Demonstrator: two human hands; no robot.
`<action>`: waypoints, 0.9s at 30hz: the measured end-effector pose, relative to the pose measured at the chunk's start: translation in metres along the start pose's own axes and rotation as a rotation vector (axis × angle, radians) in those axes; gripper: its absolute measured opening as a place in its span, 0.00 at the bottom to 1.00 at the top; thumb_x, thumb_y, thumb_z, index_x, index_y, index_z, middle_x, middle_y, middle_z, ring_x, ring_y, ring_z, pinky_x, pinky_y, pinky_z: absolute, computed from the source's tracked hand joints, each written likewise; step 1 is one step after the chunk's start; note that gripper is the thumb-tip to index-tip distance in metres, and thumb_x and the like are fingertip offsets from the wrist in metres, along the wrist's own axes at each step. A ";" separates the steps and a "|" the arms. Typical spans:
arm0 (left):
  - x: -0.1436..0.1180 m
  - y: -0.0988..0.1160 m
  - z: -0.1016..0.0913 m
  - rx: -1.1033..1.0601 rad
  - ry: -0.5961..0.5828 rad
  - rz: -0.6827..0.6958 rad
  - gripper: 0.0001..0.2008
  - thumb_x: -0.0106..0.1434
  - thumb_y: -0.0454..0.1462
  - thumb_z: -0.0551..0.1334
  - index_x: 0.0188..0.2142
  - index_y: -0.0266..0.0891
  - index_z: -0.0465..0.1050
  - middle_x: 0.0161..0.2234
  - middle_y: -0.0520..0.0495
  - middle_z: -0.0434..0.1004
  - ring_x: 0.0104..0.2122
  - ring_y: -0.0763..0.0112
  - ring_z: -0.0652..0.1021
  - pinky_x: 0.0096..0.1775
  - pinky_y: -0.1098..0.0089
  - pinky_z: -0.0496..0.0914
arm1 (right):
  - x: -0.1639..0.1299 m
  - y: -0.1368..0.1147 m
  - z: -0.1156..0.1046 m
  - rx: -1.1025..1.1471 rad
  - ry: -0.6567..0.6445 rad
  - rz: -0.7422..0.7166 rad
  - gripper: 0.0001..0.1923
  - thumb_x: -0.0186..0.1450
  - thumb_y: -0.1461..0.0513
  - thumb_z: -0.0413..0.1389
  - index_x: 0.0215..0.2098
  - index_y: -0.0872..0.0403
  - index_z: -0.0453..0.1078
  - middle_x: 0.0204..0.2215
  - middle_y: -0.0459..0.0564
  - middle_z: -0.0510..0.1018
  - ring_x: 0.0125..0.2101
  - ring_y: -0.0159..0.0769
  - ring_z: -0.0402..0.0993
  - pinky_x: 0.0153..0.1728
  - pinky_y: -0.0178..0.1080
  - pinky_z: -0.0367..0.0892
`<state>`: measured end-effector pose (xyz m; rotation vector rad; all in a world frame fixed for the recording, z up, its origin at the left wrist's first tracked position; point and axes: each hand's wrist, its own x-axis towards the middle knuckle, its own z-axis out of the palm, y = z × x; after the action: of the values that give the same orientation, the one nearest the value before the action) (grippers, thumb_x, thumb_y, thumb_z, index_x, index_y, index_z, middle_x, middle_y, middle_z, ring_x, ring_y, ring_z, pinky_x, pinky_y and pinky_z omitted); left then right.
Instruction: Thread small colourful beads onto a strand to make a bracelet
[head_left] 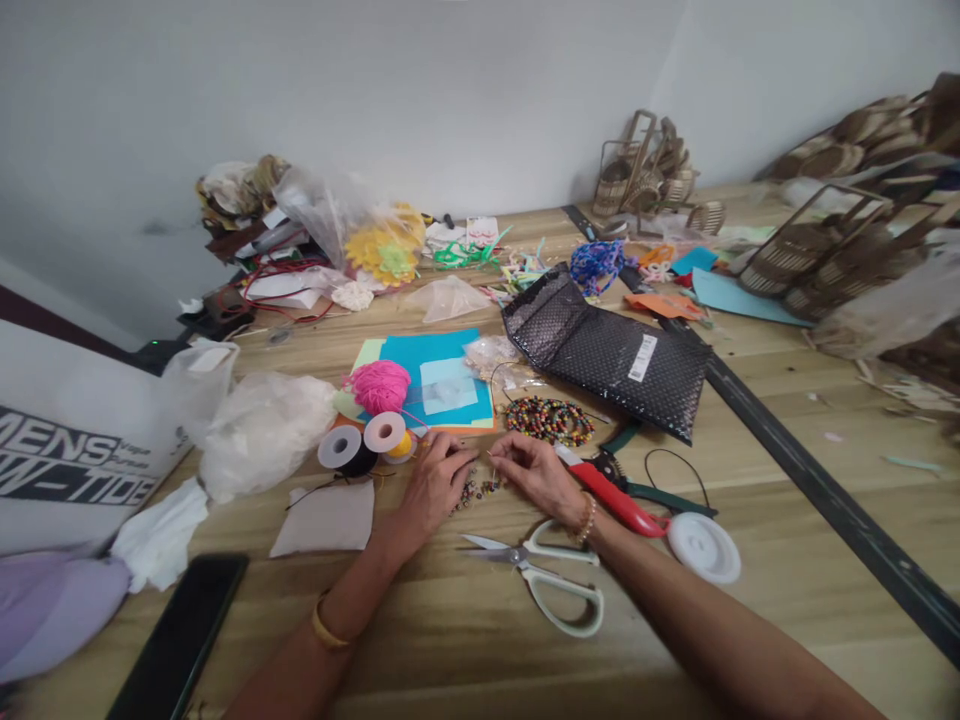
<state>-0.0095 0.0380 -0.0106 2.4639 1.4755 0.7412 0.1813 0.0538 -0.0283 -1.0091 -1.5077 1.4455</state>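
Wooden table [465, 640] strewn with craft clutter meets a plain white wall [300, 90].

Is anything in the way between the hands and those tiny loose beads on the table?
Nothing visible is. The left hand and right hand rest on the table either side of the loose beads, fingertips right at them. The scissors lie nearer the person, off that path.

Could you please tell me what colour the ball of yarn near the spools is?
The round ball of yarn is bright pink, seen clearly in the head view.
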 end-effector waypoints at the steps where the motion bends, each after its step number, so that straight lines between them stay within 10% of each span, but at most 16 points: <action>1: 0.000 0.000 0.001 0.004 0.003 0.004 0.11 0.65 0.29 0.59 0.41 0.39 0.79 0.36 0.46 0.71 0.39 0.63 0.72 0.43 0.63 0.69 | 0.000 0.000 0.000 -0.001 -0.001 0.000 0.14 0.61 0.52 0.59 0.31 0.56 0.69 0.20 0.42 0.69 0.21 0.28 0.61 0.23 0.31 0.57; 27: -0.002 0.007 0.009 -0.032 -0.032 0.047 0.09 0.64 0.30 0.60 0.38 0.40 0.78 0.38 0.44 0.71 0.42 0.61 0.70 0.45 0.60 0.69 | 0.001 0.006 0.000 0.011 0.028 -0.058 0.11 0.65 0.55 0.56 0.33 0.55 0.68 0.21 0.43 0.71 0.23 0.31 0.66 0.25 0.33 0.62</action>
<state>0.0001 0.0338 -0.0166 2.4826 1.3889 0.7244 0.1807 0.0553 -0.0344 -0.9677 -1.4951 1.3920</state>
